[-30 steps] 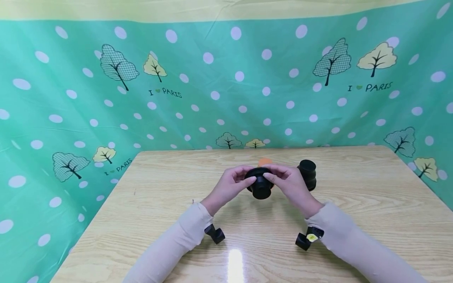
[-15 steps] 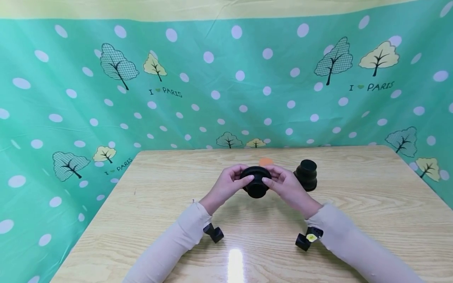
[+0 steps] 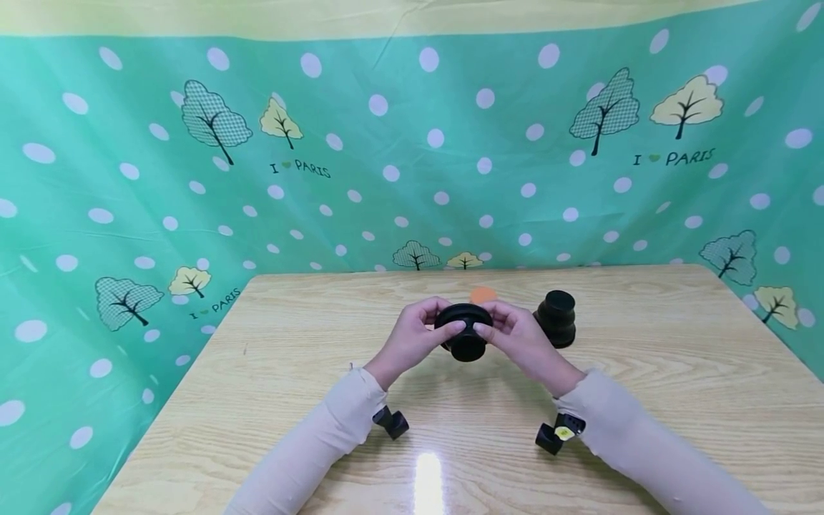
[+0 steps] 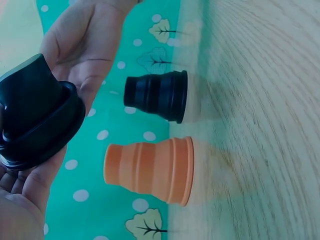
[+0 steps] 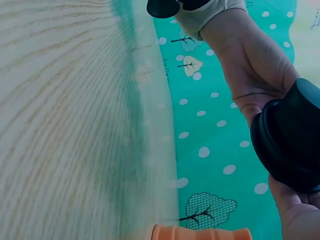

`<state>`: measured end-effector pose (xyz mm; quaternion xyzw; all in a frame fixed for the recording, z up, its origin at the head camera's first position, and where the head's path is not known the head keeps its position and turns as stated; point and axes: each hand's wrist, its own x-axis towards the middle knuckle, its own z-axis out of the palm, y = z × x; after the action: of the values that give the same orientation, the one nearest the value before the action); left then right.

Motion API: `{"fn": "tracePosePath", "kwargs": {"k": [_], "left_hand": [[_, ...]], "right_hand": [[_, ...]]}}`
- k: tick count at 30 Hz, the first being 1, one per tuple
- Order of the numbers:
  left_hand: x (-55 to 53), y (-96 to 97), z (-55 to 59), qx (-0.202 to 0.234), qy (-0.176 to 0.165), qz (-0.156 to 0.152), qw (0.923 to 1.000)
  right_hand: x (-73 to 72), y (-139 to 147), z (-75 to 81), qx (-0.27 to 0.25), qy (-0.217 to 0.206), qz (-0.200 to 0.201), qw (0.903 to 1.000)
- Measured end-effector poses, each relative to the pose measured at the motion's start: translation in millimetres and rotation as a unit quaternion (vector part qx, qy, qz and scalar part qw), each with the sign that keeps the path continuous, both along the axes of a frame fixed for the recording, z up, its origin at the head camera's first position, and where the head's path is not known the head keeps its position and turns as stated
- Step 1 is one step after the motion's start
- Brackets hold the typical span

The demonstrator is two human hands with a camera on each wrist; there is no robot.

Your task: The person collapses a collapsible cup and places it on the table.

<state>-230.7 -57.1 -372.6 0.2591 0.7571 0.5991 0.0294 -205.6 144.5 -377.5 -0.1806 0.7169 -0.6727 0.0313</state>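
Observation:
Held up over the table, a black collapsible cup (image 3: 465, 332) is partly folded, its narrow end facing the person and its wide rim away. My left hand (image 3: 415, 336) grips its left side, thumb on the near face and fingers behind. On the opposite side my right hand (image 3: 524, 342) pinches it the same way, both thumbs close together. The left wrist view shows the folded ridges of this cup (image 4: 37, 117) from the side. Just beyond the hands stands an orange cup (image 4: 150, 170), mostly hidden in the head view. A second black cup (image 3: 557, 318) stands wide end down beside the right hand.
All of this is on or above a light wooden table (image 3: 270, 400). Behind its far edge hangs a green dotted cloth (image 3: 360, 157) with printed trees. A small black camera is strapped to each wrist, hanging low over the tabletop.
The held cup has shifted slightly left and tilted, so its rim shows rounder. My right hand has moved a little left with it, exposing more of the standing black cup.

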Motion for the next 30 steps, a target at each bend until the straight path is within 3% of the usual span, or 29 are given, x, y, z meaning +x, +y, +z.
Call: {"fn": "tracePosePath", "kwargs": {"k": [9,24,27,30], "left_hand": [[2.9,0.1,1.4,-0.001,0.028,0.0,0.9996],[0.6,1.6,-2.2,-0.012,0.072,0.01,0.9973],[0.7,1.8,-2.3,-0.015,0.093,0.014,0.9955],[1.0,2.3,-2.7,-0.028,0.138,0.024,0.9898]], "right_hand": [[1.3,-1.5,0.0,0.002,0.035,-0.003,0.9994],[-0.1,-4.1,-2.2,0.017,0.059,-0.027,0.9978],[0.2,-4.8,-3.2,0.028,0.066,-0.041,0.9966],[0.8,-5.2,-3.9,0.05,0.069,-0.058,0.9946]]}}
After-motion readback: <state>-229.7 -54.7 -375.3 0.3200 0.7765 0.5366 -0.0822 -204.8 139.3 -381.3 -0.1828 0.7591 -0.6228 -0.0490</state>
